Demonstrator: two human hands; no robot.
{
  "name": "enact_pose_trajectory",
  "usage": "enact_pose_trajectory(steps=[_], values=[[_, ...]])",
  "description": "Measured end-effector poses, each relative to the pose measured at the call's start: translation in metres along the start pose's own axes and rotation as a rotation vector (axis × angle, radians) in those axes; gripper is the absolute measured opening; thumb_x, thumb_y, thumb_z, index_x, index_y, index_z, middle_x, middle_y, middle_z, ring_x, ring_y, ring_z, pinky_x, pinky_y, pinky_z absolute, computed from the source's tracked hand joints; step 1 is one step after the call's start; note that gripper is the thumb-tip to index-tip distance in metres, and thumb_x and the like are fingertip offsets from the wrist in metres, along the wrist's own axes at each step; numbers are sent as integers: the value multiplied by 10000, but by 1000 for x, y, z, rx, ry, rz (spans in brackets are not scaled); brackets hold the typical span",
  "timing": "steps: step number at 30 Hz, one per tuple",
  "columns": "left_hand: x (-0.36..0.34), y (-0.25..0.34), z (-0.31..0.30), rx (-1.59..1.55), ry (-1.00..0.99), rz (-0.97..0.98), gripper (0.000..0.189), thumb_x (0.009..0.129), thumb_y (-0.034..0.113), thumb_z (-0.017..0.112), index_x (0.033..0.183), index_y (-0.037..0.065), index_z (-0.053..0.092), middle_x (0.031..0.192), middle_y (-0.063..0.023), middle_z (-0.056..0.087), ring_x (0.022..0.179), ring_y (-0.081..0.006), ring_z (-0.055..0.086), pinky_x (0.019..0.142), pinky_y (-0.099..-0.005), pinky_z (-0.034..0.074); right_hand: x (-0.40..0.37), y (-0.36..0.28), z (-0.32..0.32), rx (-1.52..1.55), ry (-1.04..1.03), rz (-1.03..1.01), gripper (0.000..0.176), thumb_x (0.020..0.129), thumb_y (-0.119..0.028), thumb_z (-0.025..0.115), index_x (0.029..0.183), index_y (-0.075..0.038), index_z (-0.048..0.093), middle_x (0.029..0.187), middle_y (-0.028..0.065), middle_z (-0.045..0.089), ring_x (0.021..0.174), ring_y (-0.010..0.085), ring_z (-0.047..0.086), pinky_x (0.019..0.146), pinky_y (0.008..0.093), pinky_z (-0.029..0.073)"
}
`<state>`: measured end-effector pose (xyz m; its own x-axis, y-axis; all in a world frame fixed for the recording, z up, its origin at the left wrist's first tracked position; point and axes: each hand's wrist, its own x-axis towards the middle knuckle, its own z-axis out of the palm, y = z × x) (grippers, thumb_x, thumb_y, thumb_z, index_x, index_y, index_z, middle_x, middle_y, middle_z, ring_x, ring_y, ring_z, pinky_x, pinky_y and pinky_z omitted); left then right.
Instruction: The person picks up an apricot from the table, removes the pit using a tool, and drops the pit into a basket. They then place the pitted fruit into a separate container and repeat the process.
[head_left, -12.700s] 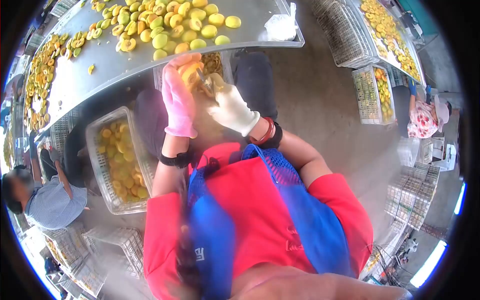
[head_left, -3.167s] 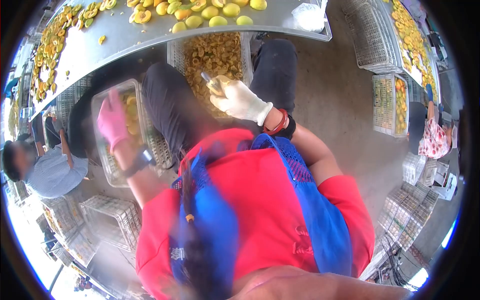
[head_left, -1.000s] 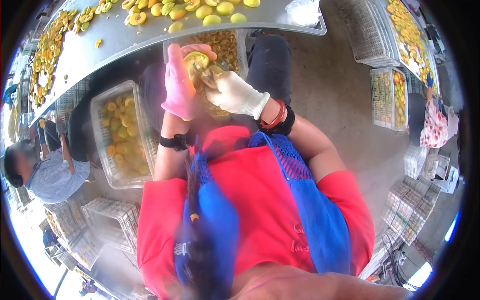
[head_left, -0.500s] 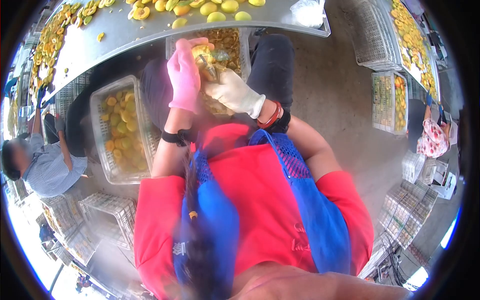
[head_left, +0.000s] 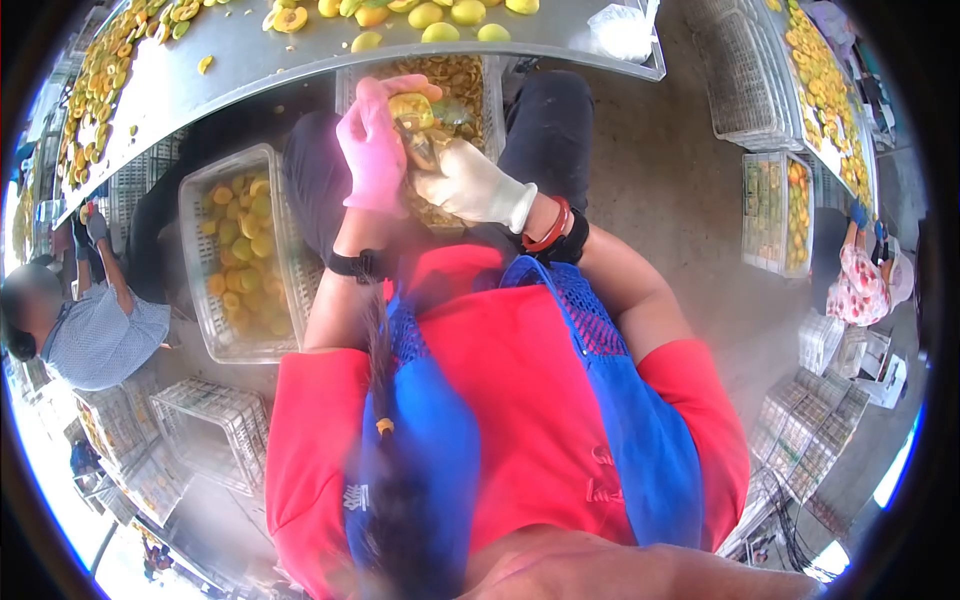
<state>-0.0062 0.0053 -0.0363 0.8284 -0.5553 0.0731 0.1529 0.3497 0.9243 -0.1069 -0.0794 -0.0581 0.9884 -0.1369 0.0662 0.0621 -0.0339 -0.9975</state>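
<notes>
My left hand (head_left: 371, 150), in a pink glove, is closed around a yellow-green fruit (head_left: 411, 107) that looks like a peach. Its fingers wrap the far side of the fruit. In a white glove, my right hand (head_left: 470, 185) grips a small metal hand tool (head_left: 420, 150), which meets the near side of the fruit; the glove hides most of its handle. Both hands are together between my knees, over a crate (head_left: 492, 100) of brownish-yellow peelings or pieces (head_left: 455, 72).
A metal table (head_left: 250, 60) with whole and halved fruit crosses ahead; a white plastic bag (head_left: 617, 30) lies at its right end. A crate (head_left: 190, 270) of fruit stands by my left leg. Stacked crates (head_left: 735, 80) are at right. Other people (head_left: 105, 335) work on both sides.
The tool and my right fingers have shifted slightly against the fruit, which is turned a little. The person at left has moved an arm at the table.
</notes>
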Motion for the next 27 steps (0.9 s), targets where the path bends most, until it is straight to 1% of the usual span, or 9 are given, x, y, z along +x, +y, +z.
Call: enact_pose_trajectory(steps=[2,7,11,13,18,19,20,24,27], values=[[1,1,-4,62,-65,50,519,1042,426,467,1030,-57,659,965,-169,724,825,-183,674,739,-293,547,-5,-21,-8,485,-216,484,79,921,-168,562,890,-120,508,642,-27,449,428,59,398,358,236,270],[6,2,-19,37,-333,124,439,1040,361,499,978,-46,649,1015,-152,722,871,-158,671,750,-278,541,-9,-48,-11,359,-254,468,84,923,-133,523,857,-119,474,612,-28,420,421,75,402,346,246,283],[5,3,-23,114,-377,95,453,1062,369,452,1017,-37,648,1004,-180,718,914,-200,671,836,-331,532,-12,-47,-11,209,-208,466,53,928,-115,532,887,-99,503,627,-3,455,447,108,452,387,274,352],[6,5,-23,156,-376,125,360,1038,253,469,1014,-53,657,1014,-171,719,929,-208,673,839,-342,541,-11,-42,-10,147,-228,490,39,927,-112,552,915,-82,530,648,20,494,480,137,501,427,294,405],[5,-4,-25,145,-345,208,322,1032,224,484,1011,-47,657,1032,-168,716,970,-231,683,885,-357,541,-10,-1,-2,-227,-58,130,135,911,-107,591,994,-3,571,774,76,599,697,224,587,639,395,475],[4,-5,-23,119,-325,213,332,1040,242,483,997,-40,651,1016,-157,721,965,-221,681,881,-347,537,-12,-1,-3,-243,-70,136,124,911,-97,585,988,-1,569,743,74,590,648,205,581,591,376,466],[3,-6,-24,129,-336,212,324,1041,238,487,988,-37,650,1006,-149,723,961,-216,679,880,-342,534,-13,-4,-6,-29,-148,265,148,936,-49,571,962,-127,448,687,-55,417,492,45,395,408,221,321],[2,6,-27,223,-397,207,327,1039,246,497,955,-28,655,981,-111,735,940,-173,673,866,-320,531,-12,-40,-9,475,-283,586,179,909,-121,609,949,-139,436,650,-45,359,425,42,313,345,217,223],[1,14,-31,459,-452,267,278,1020,207,502,981,-5,678,976,-88,741,904,-157,683,828,-298,540,-15,-38,-7,526,-296,623,180,913,-136,611,944,-140,433,650,-44,366,412,41,306,344,214,220]])
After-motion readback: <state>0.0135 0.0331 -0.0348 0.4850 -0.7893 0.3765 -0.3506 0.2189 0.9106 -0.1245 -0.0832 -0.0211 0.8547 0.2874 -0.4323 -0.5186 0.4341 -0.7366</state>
